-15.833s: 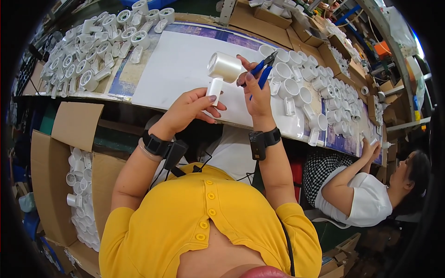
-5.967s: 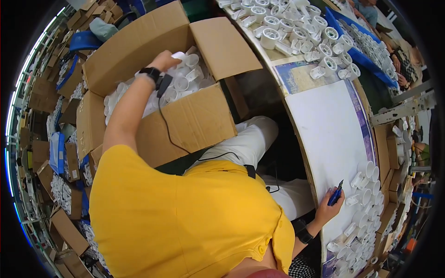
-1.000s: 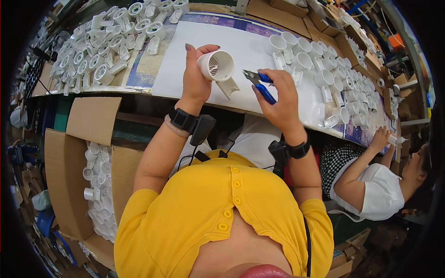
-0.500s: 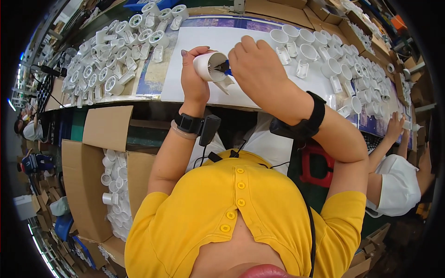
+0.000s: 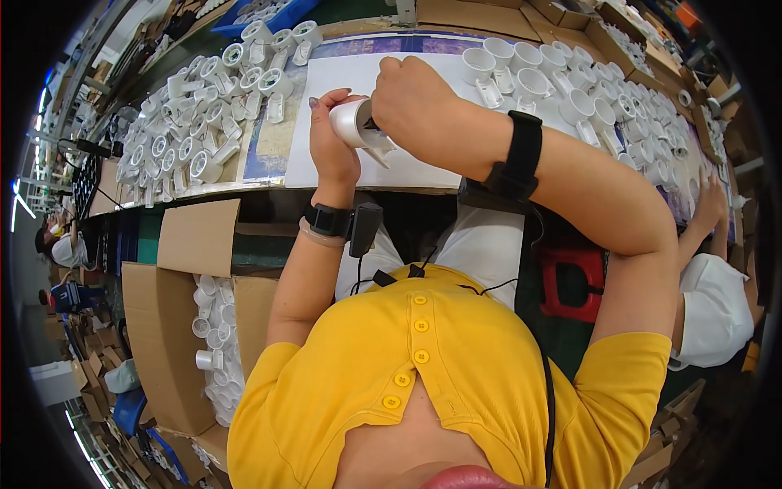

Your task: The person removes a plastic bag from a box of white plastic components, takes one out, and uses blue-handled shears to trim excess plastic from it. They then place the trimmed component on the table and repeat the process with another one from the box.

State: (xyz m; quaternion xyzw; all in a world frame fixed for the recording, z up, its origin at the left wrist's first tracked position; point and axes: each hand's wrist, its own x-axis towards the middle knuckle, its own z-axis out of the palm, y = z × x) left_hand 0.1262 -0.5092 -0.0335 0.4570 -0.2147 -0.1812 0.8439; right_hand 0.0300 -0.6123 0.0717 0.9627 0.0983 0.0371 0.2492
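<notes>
Since half a second ago the right hand [image 5: 415, 102] has stayed pressed at the mouth of the white plastic fitting [image 5: 352, 124], fingers curled tight around a tool that is almost hidden. Left hand [image 5: 332, 151] fingers wrap the smooth round fitting, holding it above the white sheet [image 5: 342, 81] on the bench. Below left, an open cardboard box [image 5: 175, 326] holds more white cylindrical fittings [image 5: 213, 326].
</notes>
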